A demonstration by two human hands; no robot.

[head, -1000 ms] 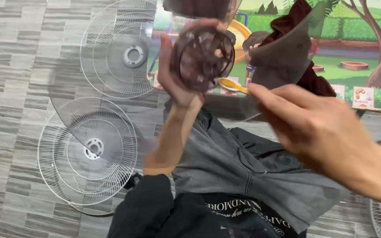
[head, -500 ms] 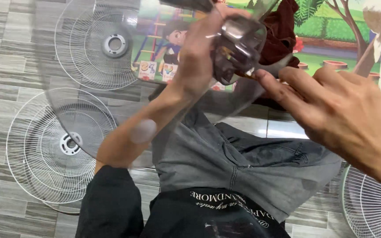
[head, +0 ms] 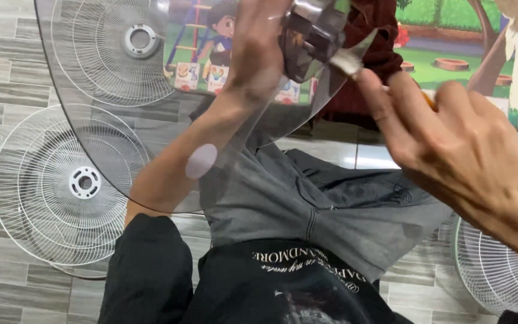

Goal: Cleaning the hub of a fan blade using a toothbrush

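Grilles come first on the left: one white wire fan guard [head: 70, 186] lies flat on the grey tiled floor [head: 1, 72], a second guard [head: 124, 51] above it near a picture mat [head: 451, 36]; both have slid leftward and downward in view since a second ago, so the head has shifted, not the guards. Next, the left hand [head: 256, 51] wraps the smoky, translucent fan blade [head: 151, 156] at its hub [head: 313, 36], fingers closed around it; the hub, which faced the camera as an open round cup a second ago, is now turned side-on and raised to the top edge of view, one blade sweeping down over the forearm. Rightward, the right hand [head: 457, 144] has come in close, fingers pinched narrow on a thin tool [head: 349, 62] whose pale tip now touches the hub; its yellow-orange handle is mostly hidden by the fingers. I judge that the work has passed from looking into the hub to acting on it. A third guard [head: 499, 264] shows at the far right.
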